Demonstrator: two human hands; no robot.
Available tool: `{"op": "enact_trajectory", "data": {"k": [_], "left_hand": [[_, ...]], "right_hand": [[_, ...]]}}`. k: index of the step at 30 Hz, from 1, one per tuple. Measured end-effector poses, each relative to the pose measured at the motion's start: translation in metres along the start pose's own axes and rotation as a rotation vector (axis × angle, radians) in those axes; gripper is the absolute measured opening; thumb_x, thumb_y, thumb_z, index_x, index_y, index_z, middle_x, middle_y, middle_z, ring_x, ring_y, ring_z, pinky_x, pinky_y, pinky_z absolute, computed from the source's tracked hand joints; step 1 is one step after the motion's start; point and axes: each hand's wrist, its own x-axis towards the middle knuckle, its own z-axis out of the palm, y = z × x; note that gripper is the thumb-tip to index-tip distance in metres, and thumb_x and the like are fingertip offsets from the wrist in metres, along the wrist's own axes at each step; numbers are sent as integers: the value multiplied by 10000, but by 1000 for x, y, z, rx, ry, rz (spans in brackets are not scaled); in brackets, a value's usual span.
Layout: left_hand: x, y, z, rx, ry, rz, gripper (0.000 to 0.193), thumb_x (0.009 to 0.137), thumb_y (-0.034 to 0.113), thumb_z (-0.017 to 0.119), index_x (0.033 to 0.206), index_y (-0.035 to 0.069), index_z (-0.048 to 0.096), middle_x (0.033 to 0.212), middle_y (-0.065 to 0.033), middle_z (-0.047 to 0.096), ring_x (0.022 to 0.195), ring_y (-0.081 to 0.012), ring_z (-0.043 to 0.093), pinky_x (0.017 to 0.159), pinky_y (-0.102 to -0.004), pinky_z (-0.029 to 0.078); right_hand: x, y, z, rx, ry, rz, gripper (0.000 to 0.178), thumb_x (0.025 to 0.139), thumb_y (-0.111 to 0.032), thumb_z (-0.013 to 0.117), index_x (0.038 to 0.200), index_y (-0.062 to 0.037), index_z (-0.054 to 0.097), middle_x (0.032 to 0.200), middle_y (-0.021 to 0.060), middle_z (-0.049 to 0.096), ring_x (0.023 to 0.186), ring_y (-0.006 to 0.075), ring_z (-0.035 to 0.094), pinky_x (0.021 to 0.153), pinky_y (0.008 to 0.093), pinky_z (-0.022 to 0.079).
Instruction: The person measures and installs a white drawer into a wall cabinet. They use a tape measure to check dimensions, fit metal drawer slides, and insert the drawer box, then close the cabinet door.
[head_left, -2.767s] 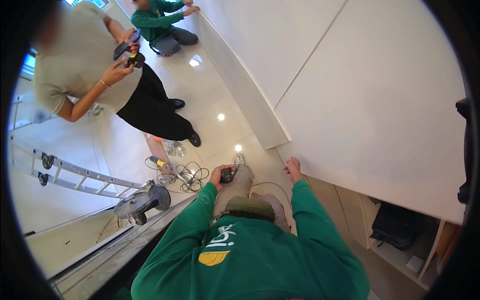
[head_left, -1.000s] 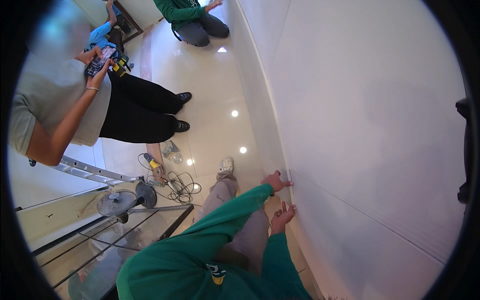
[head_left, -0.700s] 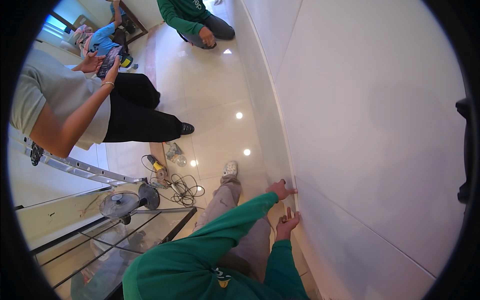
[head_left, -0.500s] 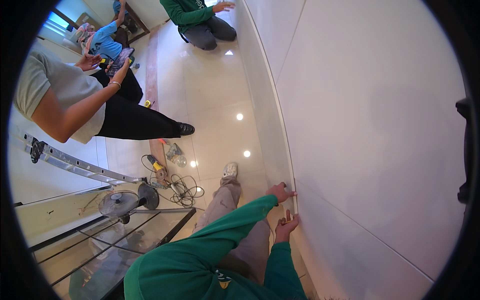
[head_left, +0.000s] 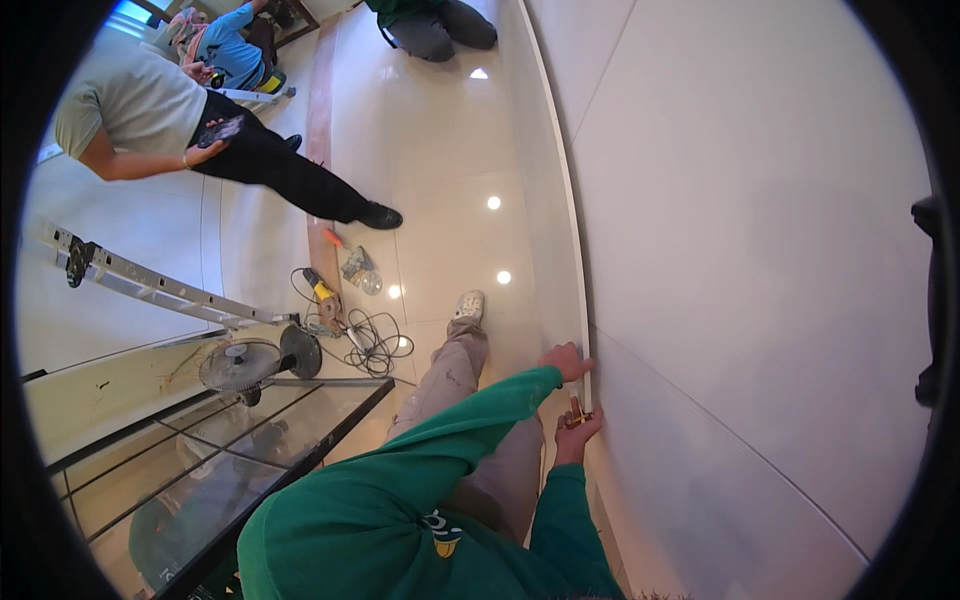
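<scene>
The long pale board [head_left: 547, 210] stands along the wide white surface [head_left: 740, 250], and its near end is at the two hands. The left hand [head_left: 568, 362] touches the edge of the board with bent fingers; I cannot tell whether they pinch it. The right hand [head_left: 578, 430] is just beside, closer to the body, at the end of the board. Its fingers are curled, but whether they press on the board, I also cannot tell. At these fingers there is a small yellowish thing [head_left: 582, 418], too small to name. Ahead and left of the grip is a pale shoe [head_left: 470, 305]; farther left lie a coiled cable [head_left: 380, 348] and a yellow power tool [head_left: 322, 288]. Well apart from the grip, more to the left, are a fan [head_left: 240, 365] and a ladder [head_left: 165, 290]. Far ahead of the hands, a kneeling person [head_left: 430, 32] is near the board, and left of there a standing person [head_left: 150, 105] holds a phone [head_left: 222, 132].
</scene>
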Motion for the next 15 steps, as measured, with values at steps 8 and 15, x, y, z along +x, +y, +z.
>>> {"op": "enact_trajectory", "data": {"k": [8,15], "left_hand": [[-20,-6,0,42,17,-46,854,930,753,578,1324,8,715,1311,-260,731,1189,-412,729,1015,-521,580],[-49,-28,17,126,-17,-63,835,940,819,566,1207,61,794,1235,-210,778,1169,-379,751,971,-511,601]], "right_hand": [[36,-7,-12,-156,-212,210,387,1118,-389,457,1010,-43,593,769,63,689,464,137,387,430,299,307],[44,-2,-16,-165,-229,362,305,1129,-281,458,996,-27,563,726,55,622,447,131,350,416,295,293]]}}
